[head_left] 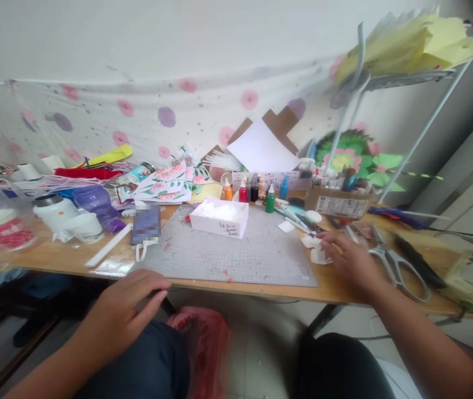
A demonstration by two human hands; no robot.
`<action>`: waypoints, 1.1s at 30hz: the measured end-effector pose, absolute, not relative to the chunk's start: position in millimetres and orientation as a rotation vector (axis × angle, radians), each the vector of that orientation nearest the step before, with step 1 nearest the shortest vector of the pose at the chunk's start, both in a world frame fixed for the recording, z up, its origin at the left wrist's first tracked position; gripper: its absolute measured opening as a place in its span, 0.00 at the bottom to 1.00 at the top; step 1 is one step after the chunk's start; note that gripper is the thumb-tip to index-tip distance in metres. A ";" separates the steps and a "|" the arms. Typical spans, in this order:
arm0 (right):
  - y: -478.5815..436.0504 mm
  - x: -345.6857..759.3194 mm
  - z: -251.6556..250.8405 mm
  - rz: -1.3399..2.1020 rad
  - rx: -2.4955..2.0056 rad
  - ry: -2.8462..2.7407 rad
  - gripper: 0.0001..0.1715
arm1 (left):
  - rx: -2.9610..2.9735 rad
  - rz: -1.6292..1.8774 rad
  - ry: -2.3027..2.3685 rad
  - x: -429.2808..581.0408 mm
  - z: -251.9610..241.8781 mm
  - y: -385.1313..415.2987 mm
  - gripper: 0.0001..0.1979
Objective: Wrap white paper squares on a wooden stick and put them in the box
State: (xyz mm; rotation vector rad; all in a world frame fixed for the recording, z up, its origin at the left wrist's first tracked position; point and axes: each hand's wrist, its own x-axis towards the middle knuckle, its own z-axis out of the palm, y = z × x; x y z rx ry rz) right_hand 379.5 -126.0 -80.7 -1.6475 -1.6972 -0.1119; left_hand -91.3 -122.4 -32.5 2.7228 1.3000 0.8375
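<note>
In the head view, the right hand (350, 260) reached over the right side of the wooden surface (336, 286), its fingertips at the near end of some thin brushes (298, 223) and just above a crumpled white paper (319, 255). Its fingers were bent together, but whether that grip had closed on a brush or only rested against one could not be made out. The left hand (130, 302) hung in front of the near edge, fingers loosely curled, thumb apart, with nothing visible in its grip. The brushes lay slanting across the right part of the grey mat (219, 263), their far ends near the green bottle (270, 200). They looked light, stiff and slim, likely smooth enough to roll or slide against one another; a pinch around the middle of one handle seemed the steadiest hold, clear of any bristles. The paper looked soft, nearly weightless and easy to tear, so a loose pinch at a raised fold would have suited it. A white box (219, 224) with a white filling stood on the mat; its thin walls probably bent easily. Scissors (394, 271) lay to the right of the right hand, and a cardboard box (340, 203) stood behind it.
</note>
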 end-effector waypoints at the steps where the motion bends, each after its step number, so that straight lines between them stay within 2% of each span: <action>1: -122.9 377.7 -80.9 -0.113 -1.672 -1.741 0.14 | 2.712 0.825 1.277 -87.5 -34.4 -122.5 0.06; 8: -89.4 358.2 -84.4 -0.183 -1.791 -2.018 0.15 | 2.646 0.456 0.947 -55.3 -26.2 -115.2 0.09; 16: -80.5 368.0 -105.2 -0.301 -1.861 -2.120 0.17 | 2.599 0.295 0.613 -21.1 -12.6 -99.4 0.03; 22: -82.2 365.8 -104.1 -0.129 -2.052 -1.905 0.15 | 2.551 0.166 0.531 -24.1 -14.2 -88.0 0.02; 27: -85.0 360.3 -83.5 -0.177 -2.120 -1.635 0.16 | 2.510 0.065 0.593 -23.2 -7.2 -87.0 0.03; 33: -55.2 283.5 -56.9 -0.156 -1.930 -1.487 0.20 | 2.430 -0.026 0.620 -13.8 -4.5 -89.0 0.05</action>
